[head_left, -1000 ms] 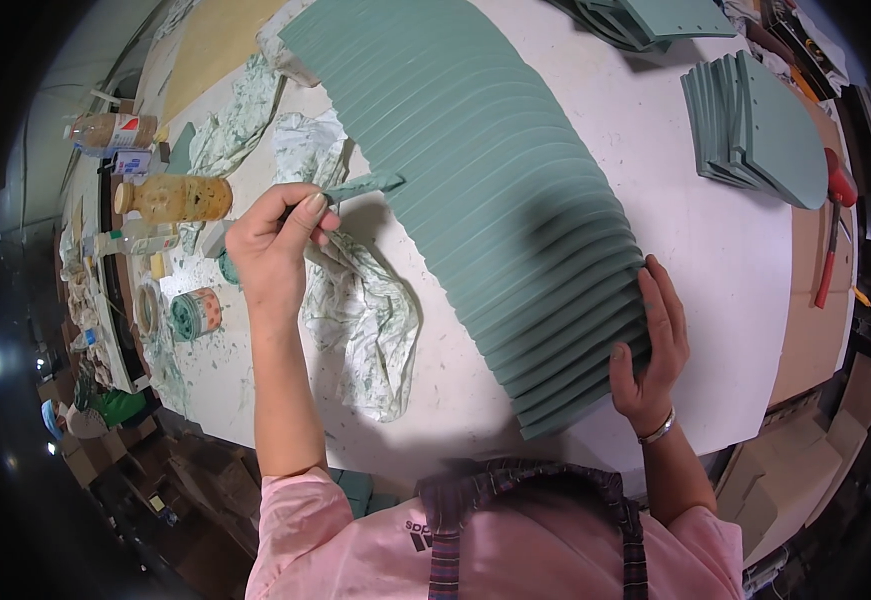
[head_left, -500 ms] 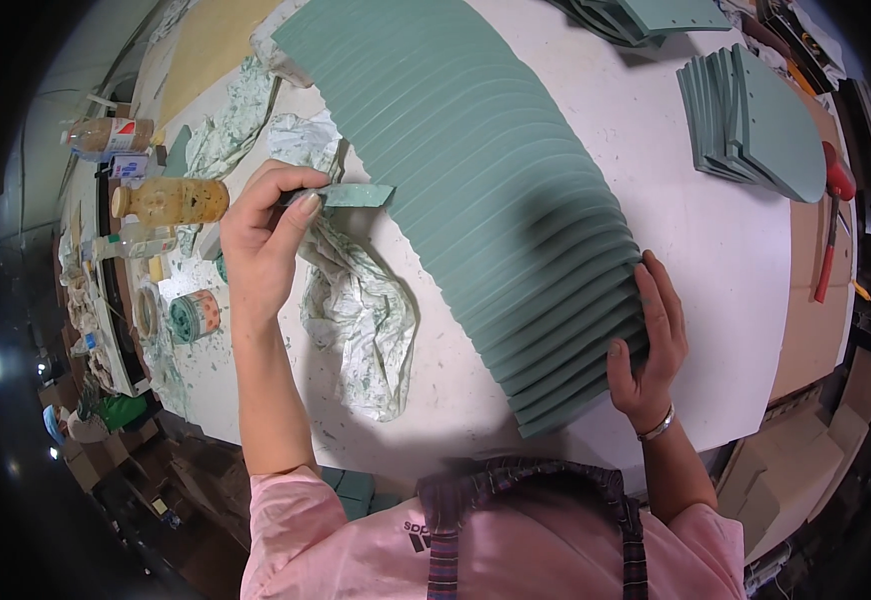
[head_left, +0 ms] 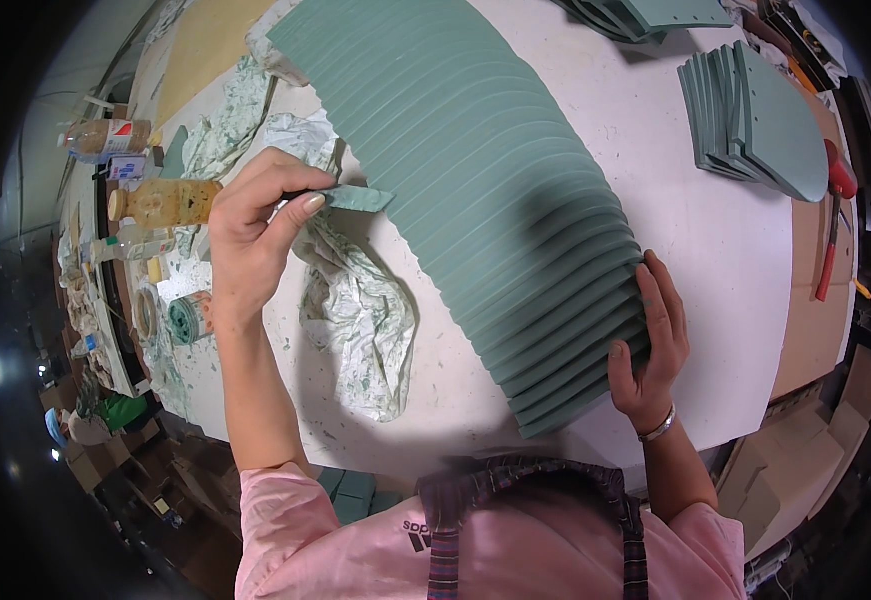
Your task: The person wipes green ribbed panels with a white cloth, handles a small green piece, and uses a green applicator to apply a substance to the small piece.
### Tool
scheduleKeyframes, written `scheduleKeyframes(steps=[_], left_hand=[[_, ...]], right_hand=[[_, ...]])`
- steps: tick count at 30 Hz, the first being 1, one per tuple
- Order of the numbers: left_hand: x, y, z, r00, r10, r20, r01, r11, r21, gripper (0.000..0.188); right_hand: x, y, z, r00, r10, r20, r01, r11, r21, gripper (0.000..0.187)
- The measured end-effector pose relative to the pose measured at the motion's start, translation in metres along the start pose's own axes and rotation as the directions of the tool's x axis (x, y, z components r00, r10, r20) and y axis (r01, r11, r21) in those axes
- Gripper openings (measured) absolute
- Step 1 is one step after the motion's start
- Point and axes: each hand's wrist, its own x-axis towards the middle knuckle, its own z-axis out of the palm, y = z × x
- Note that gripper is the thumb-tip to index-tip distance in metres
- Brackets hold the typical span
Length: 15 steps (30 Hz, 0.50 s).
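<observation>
A long fanned row of overlapping green sheet pieces (head_left: 456, 170) runs across the table from far left to near right. In my left hand (head_left: 256, 215), thumb and fingers pinch a flat slant-tipped blade (head_left: 359, 199) smeared with green; a dark handle shows partly between the fingers. The blade's tip is at the row's left edge; whether it touches cannot be told. My right hand (head_left: 653, 345) lies against the near right edge of the row, fingers stretched out and thumb apart. A crumpled, green-stained white cloth (head_left: 361, 320) lies below the blade.
Left of my left arm are a green-filled jar (head_left: 188, 318), a bottle of yellowish liquid (head_left: 168, 203) and a brown-filled bottle (head_left: 106, 137). At the right stand a stack of curved green pieces (head_left: 776, 125) and a red-handled hammer (head_left: 830, 240). More green pieces (head_left: 656, 15) lie at the far edge.
My left hand has shifted a little to the left with the blade, whose tip now angles slightly more toward me. My right hand has stayed in place on the row.
</observation>
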Motion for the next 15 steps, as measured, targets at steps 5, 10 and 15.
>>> scheduleKeyframes(steps=[5,10,15], left_hand=[[0.001,-0.007,-0.006,0.999,0.041,0.005,-0.041,0.999,0.011,0.010],[0.010,0.003,0.005,1.000,0.020,0.000,-0.020,1.000,0.003,0.009],[0.013,0.009,0.011,0.998,0.009,-0.068,-0.008,1.000,0.012,0.007]], right_hand=[[0.000,0.000,0.000,1.000,0.000,0.001,0.000,1.000,-0.002,0.063],[0.000,0.000,0.001,1.000,-0.004,-0.002,0.004,1.000,0.001,0.062],[0.000,0.000,0.000,1.000,0.000,0.003,0.000,1.000,-0.010,0.062]])
